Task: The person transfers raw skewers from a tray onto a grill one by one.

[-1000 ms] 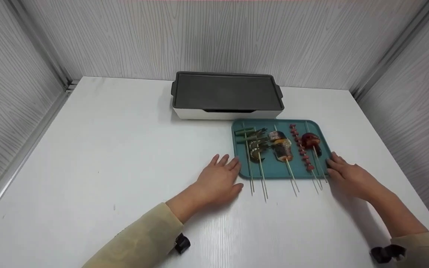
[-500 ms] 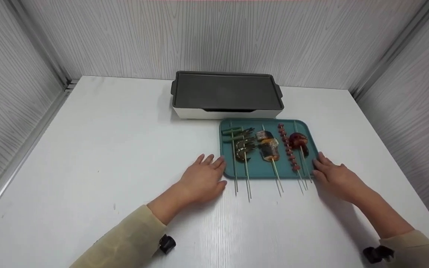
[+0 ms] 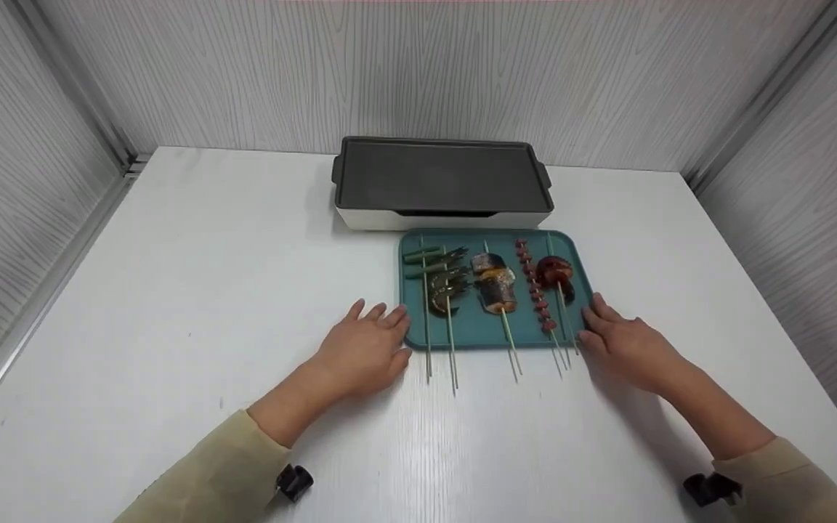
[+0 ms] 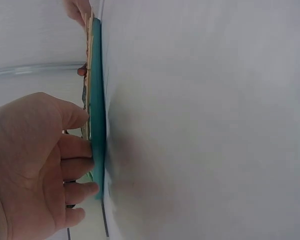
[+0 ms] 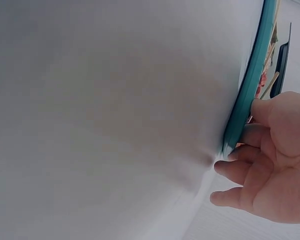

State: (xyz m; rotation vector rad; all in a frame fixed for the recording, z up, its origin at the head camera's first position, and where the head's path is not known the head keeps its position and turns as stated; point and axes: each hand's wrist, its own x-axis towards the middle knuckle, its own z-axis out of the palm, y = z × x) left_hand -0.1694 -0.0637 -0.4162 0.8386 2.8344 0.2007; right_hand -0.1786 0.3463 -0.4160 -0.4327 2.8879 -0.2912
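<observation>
A teal tray lies on the white table in front of the grill. On it, left to right, are a green vegetable skewer, a shrimp skewer, a skewer of fish chunks, a skewer of small red pieces and a reddish-brown octopus-like skewer. Their sticks stick out past the tray's near edge. My left hand touches the left rim with fairly straight fingers, thumb apart. At the near right corner, my right hand rests its fingertips against the rim.
Close behind the tray stands a grill with a dark flat plate and a white base. Pale wood-grain walls bound the table at the back and both sides. Small black devices are strapped near both sleeves.
The tray with its skewers has slid left along the table, from front right of the grill to more nearly in front of it. Both hands moved left with it, staying at its sides.
</observation>
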